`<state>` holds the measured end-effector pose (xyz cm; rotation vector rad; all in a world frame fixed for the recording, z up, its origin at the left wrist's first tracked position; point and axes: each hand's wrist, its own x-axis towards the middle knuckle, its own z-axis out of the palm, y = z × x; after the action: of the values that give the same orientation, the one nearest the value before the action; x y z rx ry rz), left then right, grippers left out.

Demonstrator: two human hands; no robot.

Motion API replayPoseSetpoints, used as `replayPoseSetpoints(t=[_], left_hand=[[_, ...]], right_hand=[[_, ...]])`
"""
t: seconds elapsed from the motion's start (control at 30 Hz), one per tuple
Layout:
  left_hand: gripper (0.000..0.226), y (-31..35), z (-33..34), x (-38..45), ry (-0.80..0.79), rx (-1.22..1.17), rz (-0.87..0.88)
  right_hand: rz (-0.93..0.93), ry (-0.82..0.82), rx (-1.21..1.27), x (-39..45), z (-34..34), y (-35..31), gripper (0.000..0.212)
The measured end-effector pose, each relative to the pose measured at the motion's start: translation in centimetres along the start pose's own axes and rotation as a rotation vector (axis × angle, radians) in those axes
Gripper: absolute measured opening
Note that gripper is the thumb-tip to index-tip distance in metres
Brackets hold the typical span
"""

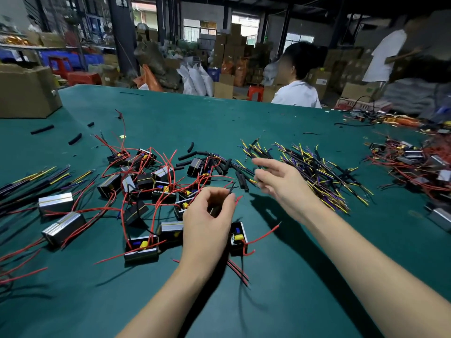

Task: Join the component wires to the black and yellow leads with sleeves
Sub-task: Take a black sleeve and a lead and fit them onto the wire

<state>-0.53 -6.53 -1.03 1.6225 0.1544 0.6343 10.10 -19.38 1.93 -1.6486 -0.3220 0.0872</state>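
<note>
Component wires [238, 198] pinched, left grip [207, 215].

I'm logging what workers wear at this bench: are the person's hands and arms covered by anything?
No. The left hand and right hand are bare, with no gloves, rings or watch visible. Both forearms are uncovered as far as the frame edge, and no sleeve cuff shows.

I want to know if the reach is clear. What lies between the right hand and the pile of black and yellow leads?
Nothing visible. The right hand hovers open at the near left edge of the leads, with only bare green table around them.
</note>
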Motion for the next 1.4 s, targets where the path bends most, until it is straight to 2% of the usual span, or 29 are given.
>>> replayPoseSetpoints(t=[0.13,0.33,0.53,0.8,1.17,1.3,1.4], left_hand=[[0.001,0.2,-0.1,-0.1,-0.028,-0.005,-0.003],[0.013,0.2,-0.2,-0.2,-0.035,0.018,-0.015],[0.019,0.3,-0.3,0.0,-0.023,-0.016,-0.027],[0.013,0.7,-0.4,0.0,-0.011,-0.144,-0.085],[0.015,0.3,-0.3,0.1,-0.033,-0.137,-0.082],[0.015,0.1,-0.3,0.1,-0.046,-0.108,-0.077],[0.02,0.1,-0.4,0.0,-0.046,-0.095,-0.061]], right_hand=[[0.09,0.034,0.397,-3.9,0.3,0.7,0.013],[0.034,0.104,0.499,-5.0,1.0,0.9,0.013],[0.166,0.176,0.698,-4.9,1.1,1.3,0.009],[0.252,0.162,0.775,-4.9,1.8,1.7,0.005],[0.329,0.155,0.888,-5.2,2.5,1.4,0.006],[0.305,0.155,0.868,-5.2,2.4,1.3,0.005],[0.218,0.155,0.767,-5.2,2.3,1.4,0.005]])
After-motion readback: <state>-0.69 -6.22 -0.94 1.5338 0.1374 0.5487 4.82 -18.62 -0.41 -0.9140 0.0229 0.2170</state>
